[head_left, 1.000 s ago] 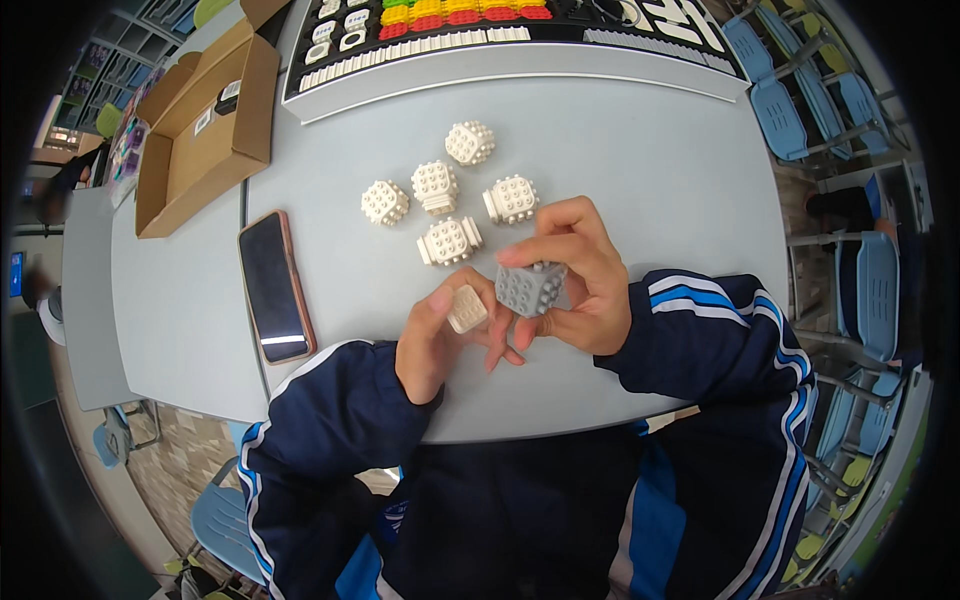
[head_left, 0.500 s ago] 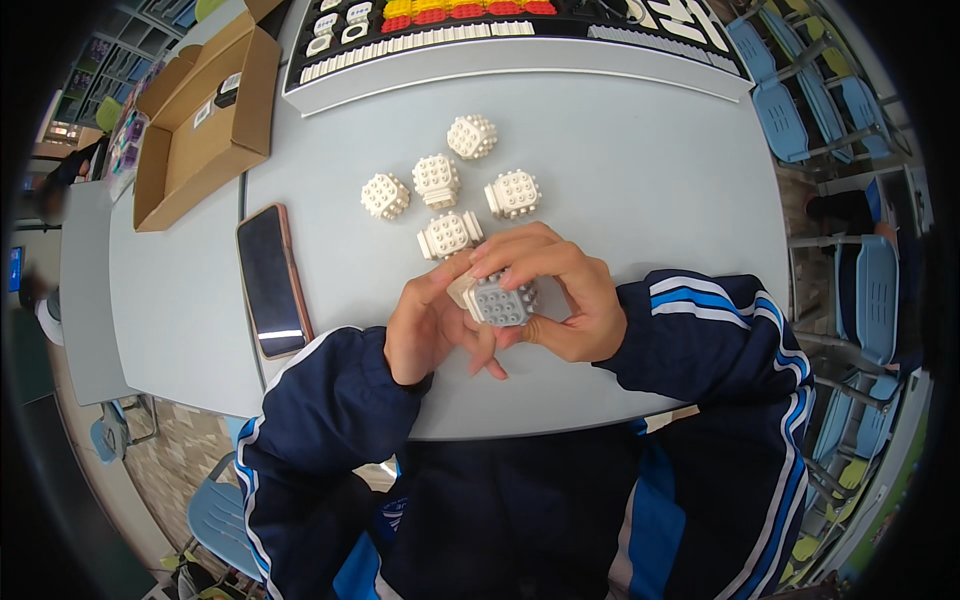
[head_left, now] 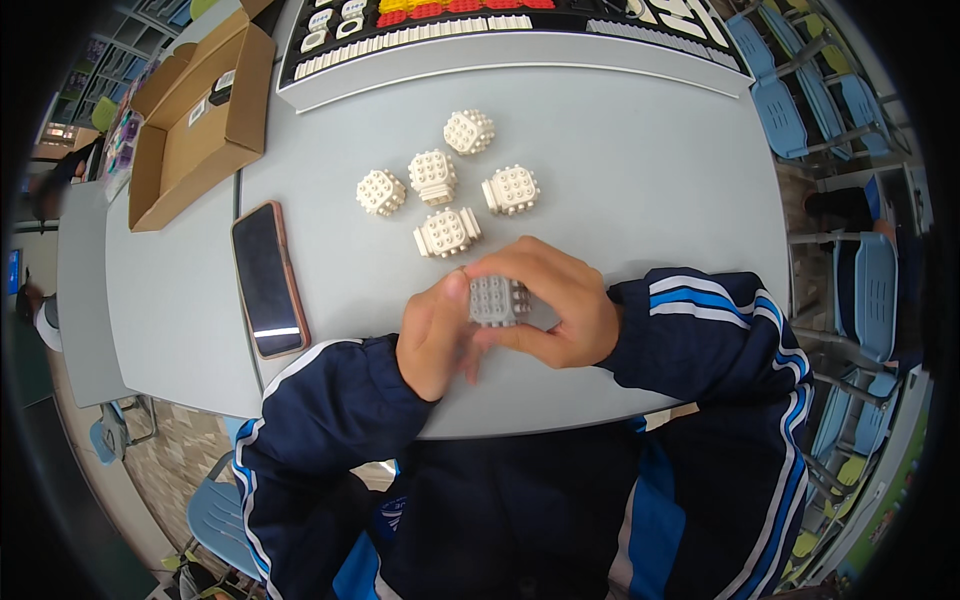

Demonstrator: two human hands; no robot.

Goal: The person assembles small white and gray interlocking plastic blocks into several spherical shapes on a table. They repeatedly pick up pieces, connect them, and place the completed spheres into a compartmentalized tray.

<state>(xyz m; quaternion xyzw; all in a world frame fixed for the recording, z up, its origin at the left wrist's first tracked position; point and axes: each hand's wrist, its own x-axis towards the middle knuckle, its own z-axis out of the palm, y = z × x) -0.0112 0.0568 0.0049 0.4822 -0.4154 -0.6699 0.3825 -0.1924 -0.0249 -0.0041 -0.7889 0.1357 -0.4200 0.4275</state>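
A grey studded building block (head_left: 493,301) is held close to the table's near edge. My right hand (head_left: 565,310) pinches it between the thumb below and the fingers above. My left hand (head_left: 436,335) closes against its left side, with the thumb at its upper corner; the fingers behind are partly hidden and blurred. Just beyond my hands lies a white studded block (head_left: 448,233) with flat end pieces. Farther off sit other white studded blocks, such as one at the left (head_left: 381,192), one in the middle (head_left: 433,177), one at the right (head_left: 512,190) and the farthest one (head_left: 469,132).
A phone (head_left: 269,280) lies on the table to the left. Beyond it stands an open cardboard box (head_left: 200,130). At the far edge is a wide tray (head_left: 520,50) with white, yellow and red parts. Blue chairs (head_left: 865,290) stand off to the right.
My left hand has closed in on the block's left side, covering the pale part that showed there. The grey block has turned a little, with a studded face now more squarely up.
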